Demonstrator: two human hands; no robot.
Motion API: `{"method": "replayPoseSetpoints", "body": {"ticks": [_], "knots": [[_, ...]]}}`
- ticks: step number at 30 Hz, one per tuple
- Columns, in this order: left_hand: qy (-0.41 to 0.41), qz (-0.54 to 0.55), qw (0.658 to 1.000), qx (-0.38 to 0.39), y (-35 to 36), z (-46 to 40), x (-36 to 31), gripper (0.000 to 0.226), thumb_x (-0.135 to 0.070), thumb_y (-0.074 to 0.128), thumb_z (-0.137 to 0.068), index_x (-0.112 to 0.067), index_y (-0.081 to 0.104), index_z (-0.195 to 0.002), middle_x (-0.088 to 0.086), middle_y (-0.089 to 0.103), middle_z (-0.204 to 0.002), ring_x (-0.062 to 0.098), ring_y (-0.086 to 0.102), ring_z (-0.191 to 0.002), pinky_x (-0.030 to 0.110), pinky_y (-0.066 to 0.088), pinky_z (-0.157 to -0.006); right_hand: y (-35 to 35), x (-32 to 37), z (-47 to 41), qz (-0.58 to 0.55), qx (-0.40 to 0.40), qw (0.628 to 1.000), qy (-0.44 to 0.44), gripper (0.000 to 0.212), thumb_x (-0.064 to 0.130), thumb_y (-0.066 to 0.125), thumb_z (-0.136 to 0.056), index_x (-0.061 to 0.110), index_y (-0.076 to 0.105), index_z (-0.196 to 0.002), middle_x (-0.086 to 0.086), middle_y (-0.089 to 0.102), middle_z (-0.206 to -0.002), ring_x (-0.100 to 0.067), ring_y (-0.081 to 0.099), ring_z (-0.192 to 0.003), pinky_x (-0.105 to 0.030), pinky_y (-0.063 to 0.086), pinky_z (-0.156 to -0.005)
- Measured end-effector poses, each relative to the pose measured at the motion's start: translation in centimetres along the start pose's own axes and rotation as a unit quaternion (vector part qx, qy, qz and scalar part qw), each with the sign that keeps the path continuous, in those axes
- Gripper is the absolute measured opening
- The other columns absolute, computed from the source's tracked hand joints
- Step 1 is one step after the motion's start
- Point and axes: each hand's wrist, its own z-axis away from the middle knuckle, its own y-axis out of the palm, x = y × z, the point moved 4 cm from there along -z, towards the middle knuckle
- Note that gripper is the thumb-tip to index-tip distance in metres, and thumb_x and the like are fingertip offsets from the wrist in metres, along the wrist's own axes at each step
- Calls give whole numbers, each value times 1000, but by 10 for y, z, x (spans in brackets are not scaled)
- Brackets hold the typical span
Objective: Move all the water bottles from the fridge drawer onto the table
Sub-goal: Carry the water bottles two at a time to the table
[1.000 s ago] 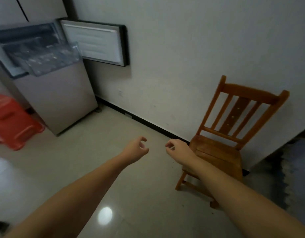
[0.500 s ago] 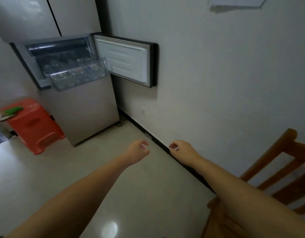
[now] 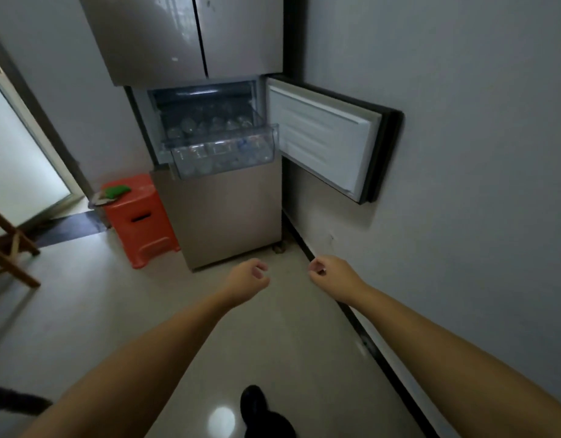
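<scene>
The fridge (image 3: 222, 213) wears a brushed, metallic-looking skin with a soft sheen. Its pulled-out drawer (image 3: 223, 153) is clear glossy plastic, and the water bottles (image 3: 209, 150) inside look clear plastic too. The open door's liner (image 3: 320, 134) is smooth white plastic. The orange stool (image 3: 140, 219) is moulded plastic, fairly matt. Floor tiles (image 3: 272, 343) gleam glossy; the wall (image 3: 462, 153) looks matt painted.

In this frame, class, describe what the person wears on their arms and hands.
Nothing shows on them. Both forearms are bare right to the frame's lower edge, with no sleeves visible. The left hand and right hand have no gloves, and no watch or bracelet is visible on either wrist.
</scene>
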Motion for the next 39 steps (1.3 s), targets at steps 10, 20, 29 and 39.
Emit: {"method": "replayPoseSetpoints", "body": {"ticks": [10,20,29,39], "knots": [[30,-28,999,-23,-112,-188,-4,34,-25,60,-89,-10,58,-120,9,64,-115,22,60,-105,23,42,-82,-49,54,-215,9,-31,999,-26,24,21,53,-93,8,63,-112,-10,63,-115,-23,59,-104,-26,42,-80],[-8,-10,999,-50,-173,-320,35,33,-22,61,-89,-10,59,-119,10,65,-115,21,62,-105,23,43,-86,-37,101,-386,14,28,996,-87,22,21,55,-91,10,64,-108,-8,63,-111,-21,59,-104,-30,46,-88],[-4,35,991,-129,-238,-470,-2,30,-19,57,-91,-11,57,-120,8,63,-114,13,58,-96,24,49,-84,-85,144,-564,12,27,985,-170,19,16,55,-92,8,65,-106,-8,67,-106,-20,61,-97,-26,45,-80],[-53,61,991,-107,-263,-586,-6,29,-23,56,-92,-16,54,-121,5,63,-113,10,58,-91,15,45,-67,-101,151,-694,3,45,988,-146,18,18,55,-92,13,62,-108,-4,63,-105,-16,59,-94,-26,45,-79]]}}
